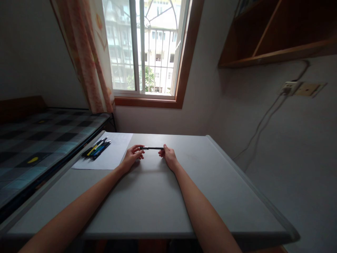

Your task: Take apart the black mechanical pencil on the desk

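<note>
**Slim black pen held level between both hands over a grey table**

While both forearms lie stretched across the pale grey plastic table (210, 182), the left hand (131, 157) and the right hand (168, 156) meet near its far middle, each pinching one end of a slim black plastic pen (152, 148). The pen runs roughly level from left to right, lifted slightly off the tabletop, with the left fingertips (139, 150) closed on its left end and the right thumb and fingers closed on its right end. Gripping it at the two tips leaves the barrel bare between the hands, which looks like a hold suited to pulling or twisting the ends against each other; whether a cap or joint is there is too small to tell. Both wrists rest on the table, which probably steadies the fine grip.

To the left, a white sheet of paper (113, 158) lies flat near the table's far left corner, and a small bunch of mixed pens with yellow, blue and dark barrels (97, 148) rests on its left edge, side by side and pointing the same way, well apart from the hands. No box, cup or case shows on the table; the sheet alone keeps those loose pens together. Above on the right, a brown wooden wall shelf (276, 38) shows open compartments whose contents are in shadow.
</note>
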`<control>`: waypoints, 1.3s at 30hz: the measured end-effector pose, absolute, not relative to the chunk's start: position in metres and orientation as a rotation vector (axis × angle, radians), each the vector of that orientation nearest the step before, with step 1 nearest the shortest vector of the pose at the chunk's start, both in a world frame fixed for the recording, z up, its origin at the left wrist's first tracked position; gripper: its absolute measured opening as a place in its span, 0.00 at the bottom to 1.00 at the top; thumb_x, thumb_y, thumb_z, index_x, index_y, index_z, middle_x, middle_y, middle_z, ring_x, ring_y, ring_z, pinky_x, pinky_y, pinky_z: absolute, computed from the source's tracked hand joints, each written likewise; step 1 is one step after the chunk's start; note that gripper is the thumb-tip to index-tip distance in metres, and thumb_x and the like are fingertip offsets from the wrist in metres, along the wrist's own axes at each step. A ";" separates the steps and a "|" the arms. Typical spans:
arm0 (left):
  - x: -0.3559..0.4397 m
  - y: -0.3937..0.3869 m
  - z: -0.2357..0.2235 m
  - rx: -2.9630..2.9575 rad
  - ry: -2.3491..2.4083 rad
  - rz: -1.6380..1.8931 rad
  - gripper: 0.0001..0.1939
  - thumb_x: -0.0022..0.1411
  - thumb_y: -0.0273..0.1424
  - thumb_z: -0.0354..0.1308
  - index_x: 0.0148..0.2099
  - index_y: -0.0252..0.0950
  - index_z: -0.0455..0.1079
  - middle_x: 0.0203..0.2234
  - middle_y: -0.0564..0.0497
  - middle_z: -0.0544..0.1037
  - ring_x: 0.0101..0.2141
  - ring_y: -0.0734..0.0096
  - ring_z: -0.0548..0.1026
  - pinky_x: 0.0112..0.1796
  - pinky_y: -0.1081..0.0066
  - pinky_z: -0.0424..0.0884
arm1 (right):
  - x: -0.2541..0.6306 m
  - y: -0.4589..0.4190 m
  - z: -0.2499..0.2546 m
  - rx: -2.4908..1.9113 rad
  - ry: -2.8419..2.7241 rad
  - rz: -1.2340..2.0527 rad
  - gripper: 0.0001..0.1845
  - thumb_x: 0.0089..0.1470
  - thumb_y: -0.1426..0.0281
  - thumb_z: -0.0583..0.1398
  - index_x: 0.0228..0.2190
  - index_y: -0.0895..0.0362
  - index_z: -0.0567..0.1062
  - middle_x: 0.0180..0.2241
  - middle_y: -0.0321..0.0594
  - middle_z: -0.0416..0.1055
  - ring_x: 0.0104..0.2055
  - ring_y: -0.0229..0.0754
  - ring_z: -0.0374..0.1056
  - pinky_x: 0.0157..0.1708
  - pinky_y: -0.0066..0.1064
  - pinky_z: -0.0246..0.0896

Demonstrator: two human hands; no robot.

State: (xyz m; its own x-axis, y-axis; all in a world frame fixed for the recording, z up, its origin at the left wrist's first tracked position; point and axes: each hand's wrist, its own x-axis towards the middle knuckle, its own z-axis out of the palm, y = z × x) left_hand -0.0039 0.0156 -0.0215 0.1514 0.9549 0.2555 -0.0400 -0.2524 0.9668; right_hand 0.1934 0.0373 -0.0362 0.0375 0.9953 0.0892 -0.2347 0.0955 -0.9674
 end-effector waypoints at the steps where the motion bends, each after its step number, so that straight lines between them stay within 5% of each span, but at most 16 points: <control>1: -0.004 0.016 -0.022 1.456 0.948 1.281 0.21 0.48 0.39 0.59 0.44 0.35 0.67 0.27 0.51 0.72 0.22 0.75 0.71 0.25 0.73 0.65 | 0.193 0.037 -0.036 -0.983 -1.055 1.224 0.28 0.42 0.48 0.54 0.15 0.61 0.69 0.16 0.42 0.68 0.16 0.33 0.60 0.18 0.27 0.54; 11: -0.001 0.015 -0.021 1.442 0.982 1.274 0.21 0.49 0.43 0.58 0.42 0.34 0.66 0.24 0.51 0.71 0.21 0.75 0.69 0.25 0.73 0.65 | 0.192 0.036 -0.035 -1.002 -1.106 1.183 0.28 0.42 0.48 0.53 0.14 0.60 0.69 0.16 0.42 0.68 0.16 0.33 0.60 0.18 0.26 0.54; 19: -0.001 0.016 -0.021 1.416 1.004 1.260 0.19 0.49 0.46 0.56 0.29 0.32 0.67 0.22 0.49 0.71 0.21 0.74 0.69 0.25 0.73 0.65 | 0.192 0.034 -0.032 -1.036 -1.146 1.147 0.28 0.44 0.48 0.52 0.14 0.60 0.69 0.15 0.42 0.68 0.16 0.33 0.60 0.18 0.26 0.54; 39: -0.001 0.021 -0.025 1.321 0.992 1.272 0.19 0.48 0.45 0.58 0.29 0.32 0.67 0.19 0.52 0.70 0.20 0.75 0.69 0.25 0.72 0.66 | 0.192 0.035 -0.034 -1.023 -1.169 1.134 0.28 0.45 0.49 0.52 0.13 0.60 0.69 0.15 0.41 0.68 0.16 0.33 0.60 0.18 0.26 0.53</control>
State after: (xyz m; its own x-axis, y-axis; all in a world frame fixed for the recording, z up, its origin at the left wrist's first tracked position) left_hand -0.0014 0.0207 -0.0255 0.1071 0.9810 0.1620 -0.0818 -0.1537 0.9847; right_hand 0.1921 0.0350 -0.0336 0.0355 0.9883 0.1485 -0.1182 0.1517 -0.9813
